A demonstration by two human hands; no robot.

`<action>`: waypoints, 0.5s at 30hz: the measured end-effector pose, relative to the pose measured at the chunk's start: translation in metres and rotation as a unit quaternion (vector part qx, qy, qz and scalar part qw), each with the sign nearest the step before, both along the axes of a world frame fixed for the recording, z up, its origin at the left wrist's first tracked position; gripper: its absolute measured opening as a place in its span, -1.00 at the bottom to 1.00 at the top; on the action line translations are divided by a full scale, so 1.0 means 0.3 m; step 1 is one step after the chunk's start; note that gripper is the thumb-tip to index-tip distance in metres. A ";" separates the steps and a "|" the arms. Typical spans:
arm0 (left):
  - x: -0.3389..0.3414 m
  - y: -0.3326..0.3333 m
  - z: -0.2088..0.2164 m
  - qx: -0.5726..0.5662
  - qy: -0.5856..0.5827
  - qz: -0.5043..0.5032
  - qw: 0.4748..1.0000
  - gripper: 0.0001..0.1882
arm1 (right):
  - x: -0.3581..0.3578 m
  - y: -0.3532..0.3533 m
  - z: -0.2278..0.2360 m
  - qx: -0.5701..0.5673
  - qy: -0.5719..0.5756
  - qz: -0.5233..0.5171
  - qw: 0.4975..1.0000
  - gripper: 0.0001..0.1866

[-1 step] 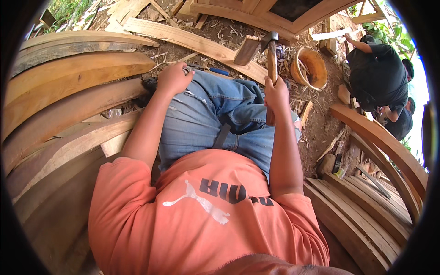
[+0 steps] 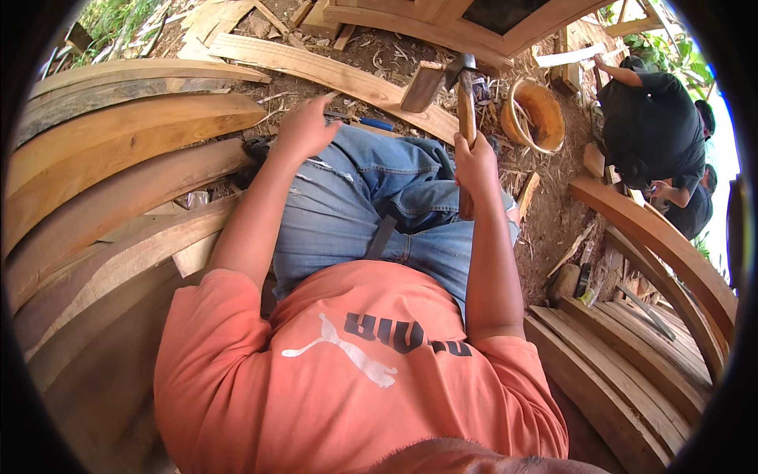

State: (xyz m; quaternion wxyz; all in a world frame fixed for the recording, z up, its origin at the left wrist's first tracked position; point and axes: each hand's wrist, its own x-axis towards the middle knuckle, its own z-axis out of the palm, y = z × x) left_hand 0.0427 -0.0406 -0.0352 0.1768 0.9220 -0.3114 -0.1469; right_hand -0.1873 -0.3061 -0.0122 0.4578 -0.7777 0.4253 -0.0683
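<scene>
My right hand (image 2: 477,167) is closed round the wooden handle of a hammer (image 2: 467,107), held upright over my right thigh. Its dark metal head overlaps the edge of a short wooden block (image 2: 423,87); I cannot tell whether they touch. My left hand (image 2: 306,129) is raised by my left knee, index finger stretched out and nothing visible in it. Its other fingers are partly hidden. Just past that knee lies a tool with a blue handle (image 2: 377,124), and a long pale plank (image 2: 316,67) runs behind it.
Curved timbers (image 2: 130,118) are stacked at my left, and more boards (image 2: 616,347) lie at my right. An orange bucket (image 2: 545,118) stands beyond the hammer. A wooden frame (image 2: 442,28) is at the far side. Another person (image 2: 659,118) works at the far right.
My left hand has lifted slightly, and its index finger has stretched out from a curled pose. The hammer stays in my right hand, nearly still.
</scene>
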 end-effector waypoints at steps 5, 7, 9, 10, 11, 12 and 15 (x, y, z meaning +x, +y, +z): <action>0.029 -0.396 0.053 -0.201 -0.010 -0.100 0.974 -0.41 | -0.062 -0.008 -0.039 -0.040 0.001 0.028 0.999 -0.70; 0.039 -0.519 0.001 -0.221 -0.023 -0.117 0.968 -0.46 | -0.065 0.013 0.006 0.005 -0.007 0.014 1.000 -0.71; 0.039 -0.595 -0.043 -0.205 -0.013 -0.133 0.970 -0.53 | -0.067 0.026 0.056 0.034 0.039 -0.005 0.999 -0.59; 0.037 -0.613 -0.069 -0.221 -0.035 -0.133 0.965 -0.66 | -0.068 0.031 0.061 0.038 0.035 -0.007 0.999 -0.58; 0.039 -0.630 -0.094 -0.220 -0.033 -0.123 0.967 -0.69 | -0.064 0.036 0.061 0.042 0.031 -0.008 0.999 -0.58; 0.026 -0.642 -0.105 -0.217 -0.028 -0.115 0.969 -0.72 | -0.060 0.042 0.051 0.036 0.017 -0.012 0.999 -0.58; 0.004 -0.645 -0.112 -0.247 -0.035 -0.108 0.962 -0.80 | -0.022 0.035 0.026 0.015 0.007 -0.015 1.000 -0.57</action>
